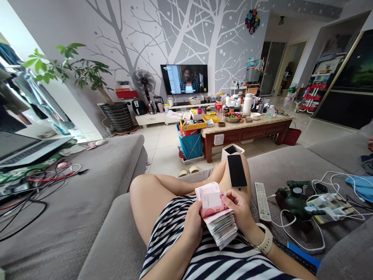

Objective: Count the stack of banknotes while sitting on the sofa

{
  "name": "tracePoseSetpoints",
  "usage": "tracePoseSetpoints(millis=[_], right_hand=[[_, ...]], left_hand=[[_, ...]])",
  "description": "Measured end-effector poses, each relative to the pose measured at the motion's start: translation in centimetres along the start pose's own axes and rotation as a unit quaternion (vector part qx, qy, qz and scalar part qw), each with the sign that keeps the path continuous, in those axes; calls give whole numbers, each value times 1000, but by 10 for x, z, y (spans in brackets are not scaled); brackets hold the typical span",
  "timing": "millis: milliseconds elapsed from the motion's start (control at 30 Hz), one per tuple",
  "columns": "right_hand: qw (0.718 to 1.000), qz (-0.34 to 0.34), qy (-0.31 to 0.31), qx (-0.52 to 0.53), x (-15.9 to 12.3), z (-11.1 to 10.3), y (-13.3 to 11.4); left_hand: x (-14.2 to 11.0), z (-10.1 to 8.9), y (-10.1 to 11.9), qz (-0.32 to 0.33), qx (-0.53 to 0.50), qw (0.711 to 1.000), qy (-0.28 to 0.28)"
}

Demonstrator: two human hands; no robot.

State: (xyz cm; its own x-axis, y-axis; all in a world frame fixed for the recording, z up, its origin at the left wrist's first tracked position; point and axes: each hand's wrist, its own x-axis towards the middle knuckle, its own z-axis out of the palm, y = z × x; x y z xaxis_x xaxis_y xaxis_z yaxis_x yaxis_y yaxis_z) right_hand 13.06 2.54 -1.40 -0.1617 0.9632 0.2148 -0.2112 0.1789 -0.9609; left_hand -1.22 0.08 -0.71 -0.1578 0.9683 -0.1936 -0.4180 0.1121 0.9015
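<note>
A thick stack of banknotes (223,229) rests over my lap on the striped cloth (175,221), with pink notes on top bent up and fanned away from the rest. My left hand (193,222) closes around the stack's left side, its thumb near the folded notes. On the other side, my right hand (240,212) pinches the top pink note (211,200) between thumb and fingers. A pale watch (265,239) is on the right wrist. Lying on my right knee is a phone (236,171) with a dark screen.
A remote control (262,202), a dark green figure (297,200) and a power strip (332,208) with white cables lie on the sofa at right. Tangled cables (43,175) and a laptop (32,149) lie at left. Ahead stands a crowded coffee table (247,130).
</note>
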Motion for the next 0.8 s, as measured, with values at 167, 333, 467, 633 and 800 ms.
tracePoseSetpoints(millis=[167,333,467,633,800], right_hand=[[1000,6,1,14,0,1,-1],[1000,3,8,-2,1,0,0],[1000,-1,12,-6,0,-1,0],[1000,3,7,-3,-1,0,-2],[1000,2,11,1,-1,1,-3]], left_hand=[[3,-2,-2,-2,-1,1000,-15],[6,-3,-4,4,-4,1000,-8],[5,-1,-2,-2,-17,1000,-10],[3,0,0,0,-15,1000,-22],[5,-2,-3,-1,-18,1000,-12]])
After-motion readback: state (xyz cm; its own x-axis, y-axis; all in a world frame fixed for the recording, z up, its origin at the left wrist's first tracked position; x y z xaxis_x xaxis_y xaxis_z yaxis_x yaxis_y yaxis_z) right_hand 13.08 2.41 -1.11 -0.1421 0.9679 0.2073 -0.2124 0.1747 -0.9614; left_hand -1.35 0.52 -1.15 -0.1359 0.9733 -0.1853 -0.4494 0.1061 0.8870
